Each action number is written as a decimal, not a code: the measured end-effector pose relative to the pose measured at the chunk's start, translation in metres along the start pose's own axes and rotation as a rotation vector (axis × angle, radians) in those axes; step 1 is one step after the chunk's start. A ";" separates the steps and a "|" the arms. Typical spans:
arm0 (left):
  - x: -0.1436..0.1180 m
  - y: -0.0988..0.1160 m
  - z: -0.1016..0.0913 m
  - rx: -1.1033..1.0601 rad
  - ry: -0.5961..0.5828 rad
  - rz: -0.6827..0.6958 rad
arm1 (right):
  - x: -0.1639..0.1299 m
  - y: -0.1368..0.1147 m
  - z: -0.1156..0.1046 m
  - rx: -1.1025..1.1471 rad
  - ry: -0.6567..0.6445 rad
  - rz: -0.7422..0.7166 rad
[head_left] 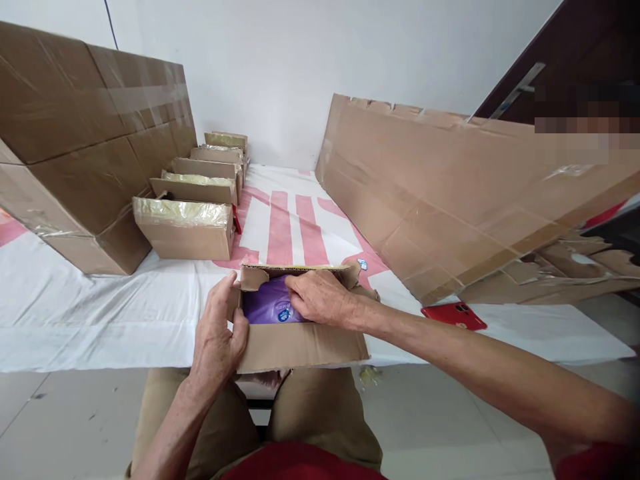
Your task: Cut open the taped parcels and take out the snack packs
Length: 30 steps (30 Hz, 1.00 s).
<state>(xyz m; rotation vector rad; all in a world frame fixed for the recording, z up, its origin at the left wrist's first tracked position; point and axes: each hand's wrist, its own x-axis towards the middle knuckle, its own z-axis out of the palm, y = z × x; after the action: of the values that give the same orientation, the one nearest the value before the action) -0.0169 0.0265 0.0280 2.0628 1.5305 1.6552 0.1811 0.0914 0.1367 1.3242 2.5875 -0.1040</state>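
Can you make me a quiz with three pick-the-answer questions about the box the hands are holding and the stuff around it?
1. Where is the red phone?
A. inside the box
B. on the white sheet, to the right of the box
C. on the stacked boxes

2. What colour is the packet in the open box?
A. purple
B. green
C. yellow

3. What is the right hand doing?
A. holding the phone
B. resting on the floor
C. pressing on the packet inside the box

Answers:
1 B, the phone lies on the white sheet beside the right forearm.
2 A, purple shows between the flaps.
3 C, its fingers lie on the packet while the left hand grips the box's side.
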 end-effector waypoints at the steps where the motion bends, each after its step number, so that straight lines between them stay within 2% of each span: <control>1: -0.001 0.001 0.000 0.004 -0.007 -0.012 | -0.003 -0.004 -0.005 -0.045 0.024 -0.021; 3: -0.002 0.002 0.001 0.011 -0.025 -0.018 | -0.011 -0.009 -0.014 -0.129 0.075 -0.056; 6: -0.002 0.004 0.006 0.023 -0.011 -0.032 | -0.024 -0.001 -0.029 -0.186 0.189 -0.012; 8: -0.002 0.005 0.011 0.022 0.056 -0.089 | -0.038 0.013 -0.040 -0.159 0.324 0.048; 10: -0.001 0.004 0.016 -0.022 0.144 -0.168 | -0.056 0.034 -0.050 -0.034 0.504 0.087; 13: 0.001 0.003 0.022 -0.143 0.212 -0.373 | -0.089 0.068 -0.057 0.267 0.746 0.158; 16: 0.005 0.004 0.027 -0.358 0.128 -0.688 | -0.118 0.096 -0.051 0.398 0.909 0.263; 17: 0.007 0.005 0.029 -0.441 0.090 -0.746 | -0.126 0.102 -0.047 0.393 0.953 0.295; 19: 0.011 0.003 0.035 -0.560 0.049 -0.750 | -0.139 0.112 -0.035 0.366 1.001 0.343; 22: 0.025 -0.008 0.052 -0.598 0.066 -0.660 | -0.157 0.121 -0.018 0.336 1.006 0.387; 27: 0.078 -0.038 0.091 -0.696 0.139 -0.627 | -0.181 0.129 -0.002 0.312 0.972 0.448; 30: 0.108 -0.040 0.099 -0.723 0.112 -0.616 | -0.189 0.125 0.002 0.382 0.944 0.433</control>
<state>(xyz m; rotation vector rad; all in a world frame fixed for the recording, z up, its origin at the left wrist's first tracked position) 0.0253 0.1719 0.0376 1.0245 1.1559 1.7105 0.3890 0.0154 0.1848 2.5377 2.9628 0.1512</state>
